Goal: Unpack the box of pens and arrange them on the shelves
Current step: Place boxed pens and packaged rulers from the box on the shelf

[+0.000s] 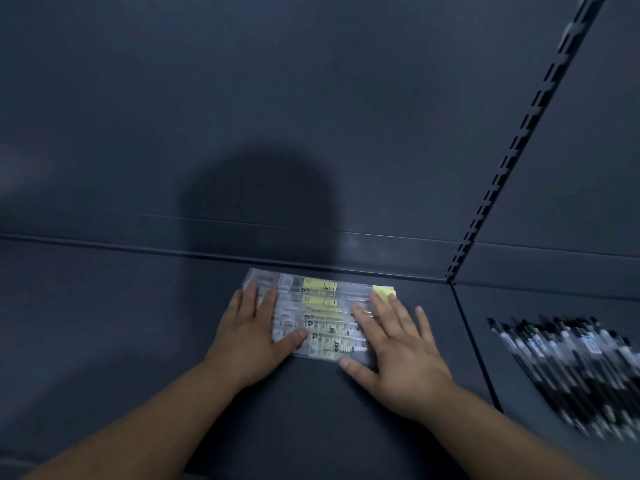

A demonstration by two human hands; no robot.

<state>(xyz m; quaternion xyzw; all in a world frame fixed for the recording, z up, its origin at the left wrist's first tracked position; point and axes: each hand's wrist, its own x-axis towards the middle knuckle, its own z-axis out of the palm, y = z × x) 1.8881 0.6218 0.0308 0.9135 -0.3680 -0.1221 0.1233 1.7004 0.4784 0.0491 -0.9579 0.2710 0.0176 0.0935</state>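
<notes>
Left hand [252, 336]: spread flat, fingers straight, palm down on the left end of the pen packs, thumb lying along their near edge.
Right hand [398, 344]: also wide and flat, fingers fanned over the right end of the packs, gripping nothing.
Pen packs [318, 313]: lower centre of the frame, lying on the shelf close against the back panel, several side by side in one flat row.
Done so far: by the look of it, this batch is out of its box and laid down; loose black pens [571, 368] already lie in a slanted row at lower right, on the neighbouring shelf section.
Left to do: likely squaring this row up; the box itself is out of sight, so I cannot tell how much remains.
Pack material: clear, glossy plastic sleeves, long and narrow, with pale yellow-green printed labels; a yellow tab [384, 292] sticks out at the far right end.
Shelf [138, 323]: dark blue-grey, smooth, matt, metal by the look of it.
Back panel [242, 98]: same dull finish, a head-shaped shadow on it.
Slotted upright [512, 157]: runs diagonally at upper right, punched with small rectangular holes.
</notes>
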